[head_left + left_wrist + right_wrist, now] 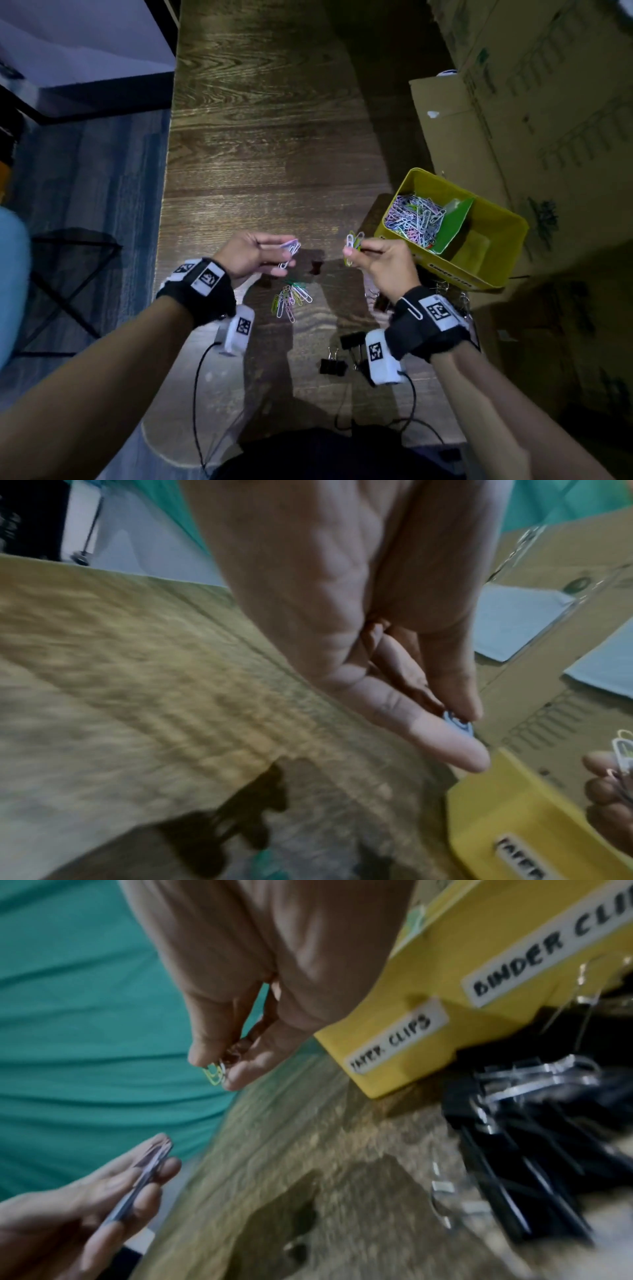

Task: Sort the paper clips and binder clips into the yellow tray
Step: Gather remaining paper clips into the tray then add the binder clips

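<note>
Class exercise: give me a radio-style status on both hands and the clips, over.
Left hand and right hand each pinch paper clips. Yellow tray holds paper clips only. Binder clips on table. Path clear.

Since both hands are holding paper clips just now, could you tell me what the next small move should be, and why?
Probably carry the right hand rightward over the yellow tray and drop its paper clips onto the pile in the far compartment. That hand is nearest the tray, and the left hand can follow with its own clips.
</note>
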The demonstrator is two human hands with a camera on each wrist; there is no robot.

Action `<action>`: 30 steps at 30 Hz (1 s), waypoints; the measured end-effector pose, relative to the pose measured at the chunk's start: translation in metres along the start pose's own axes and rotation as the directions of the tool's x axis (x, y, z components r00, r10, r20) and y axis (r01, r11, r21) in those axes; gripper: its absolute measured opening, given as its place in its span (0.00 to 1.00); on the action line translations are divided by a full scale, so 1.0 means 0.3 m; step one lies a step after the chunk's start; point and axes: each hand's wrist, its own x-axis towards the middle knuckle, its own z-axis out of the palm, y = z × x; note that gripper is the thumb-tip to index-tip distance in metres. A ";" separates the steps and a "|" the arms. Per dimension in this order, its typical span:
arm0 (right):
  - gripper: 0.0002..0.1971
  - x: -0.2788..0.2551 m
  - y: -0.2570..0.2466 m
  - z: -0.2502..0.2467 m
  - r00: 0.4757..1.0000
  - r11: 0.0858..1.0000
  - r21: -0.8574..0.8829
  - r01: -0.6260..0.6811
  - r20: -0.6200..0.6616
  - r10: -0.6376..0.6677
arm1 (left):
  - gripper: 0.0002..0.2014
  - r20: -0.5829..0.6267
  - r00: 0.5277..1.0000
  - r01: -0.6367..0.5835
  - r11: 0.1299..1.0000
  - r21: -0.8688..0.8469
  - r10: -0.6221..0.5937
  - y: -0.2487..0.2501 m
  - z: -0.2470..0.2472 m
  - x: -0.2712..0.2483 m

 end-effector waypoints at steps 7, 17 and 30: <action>0.02 0.041 -0.138 -0.213 0.982 0.988 0.108 0.107 -0.167 -0.088 | 0.15 0.217 0.971 -0.108 0.994 0.012 0.102 0.244 0.318 0.097; 0.16 0.214 -0.127 -0.333 0.960 0.856 -0.491 -0.162 -0.280 0.022 | 0.12 0.200 0.977 -0.158 0.863 0.479 0.067 0.280 0.624 0.268; 0.10 0.141 -0.148 -0.264 0.961 0.811 -0.566 0.145 -0.115 -0.252 | 0.06 0.051 0.983 -0.181 0.913 0.367 0.174 0.218 0.346 0.214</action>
